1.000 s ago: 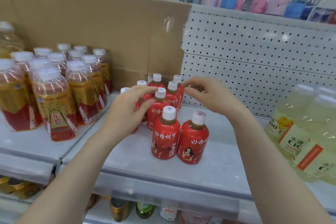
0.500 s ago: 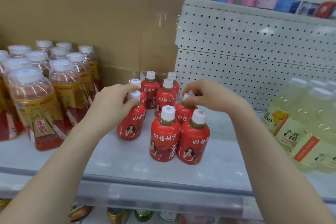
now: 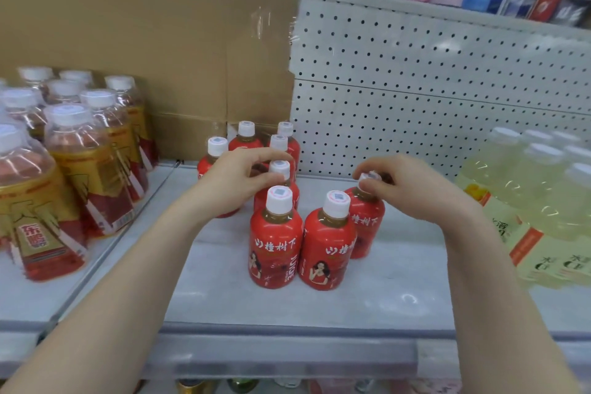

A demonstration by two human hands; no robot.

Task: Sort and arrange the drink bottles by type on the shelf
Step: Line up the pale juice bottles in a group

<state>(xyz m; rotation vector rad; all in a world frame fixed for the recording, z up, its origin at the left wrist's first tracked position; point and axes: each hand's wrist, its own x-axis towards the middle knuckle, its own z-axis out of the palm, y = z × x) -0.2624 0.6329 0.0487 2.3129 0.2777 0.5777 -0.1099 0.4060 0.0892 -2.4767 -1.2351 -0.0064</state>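
Left hand (image 3: 236, 179) fingers (image 3: 271, 154) curled, pinching white cap of middle red bottle (image 3: 280, 167). Right hand (image 3: 412, 189) fingers (image 3: 383, 164) pinching cap of rightmost red bottle (image 3: 367, 224), upright on shelf (image 3: 287, 307). Both caps partly hidden. White Chinese lettering on front red bottles (image 3: 275, 246). Pale bottles (image 3: 527, 201) cut off at right edge.

Red-labelled bottles (image 3: 275, 243) with white caps; brown cardboard (image 3: 144, 35); white perforated backboard (image 3: 431, 89)

Tea bottles (image 3: 83, 169) left, small bottles (image 3: 276, 240) middle, pale bottles (image 3: 537, 201) right
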